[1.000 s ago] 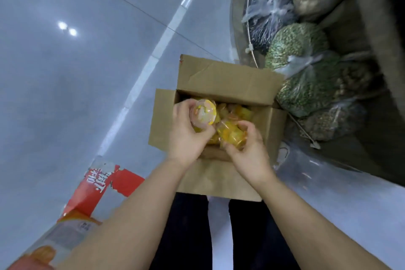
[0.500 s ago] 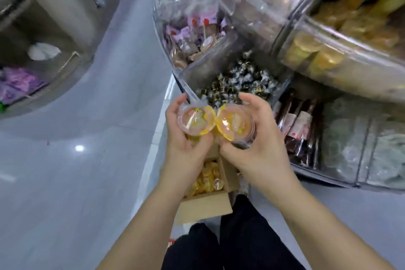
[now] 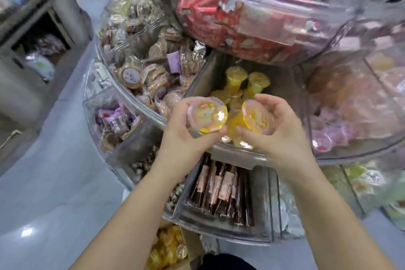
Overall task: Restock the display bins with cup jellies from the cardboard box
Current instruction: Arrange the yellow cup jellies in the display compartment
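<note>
My left hand (image 3: 186, 136) grips a yellow cup jelly (image 3: 207, 117) with its printed lid facing up. My right hand (image 3: 278, 131) grips another cup jelly (image 3: 255, 119), tilted toward the left. Both are held over the front rim of a clear display bin (image 3: 236, 153) that holds several yellow cup jellies (image 3: 236, 81). The cardboard box (image 3: 192, 250) sits on the floor below between my arms, with more yellow cup jellies (image 3: 168, 247) inside it.
Clear curved bins surround the jelly bin: wrapped cookies (image 3: 149, 57) to the left, red snack packs (image 3: 230, 19) above, pink cups (image 3: 350, 120) to the right, dark sticks (image 3: 221, 186) below. Grey floor (image 3: 43, 182) lies to the left.
Both hands lifted a cup jelly each out of the cardboard box and carried them up to the display bin. The view rose from the box to the bins.
</note>
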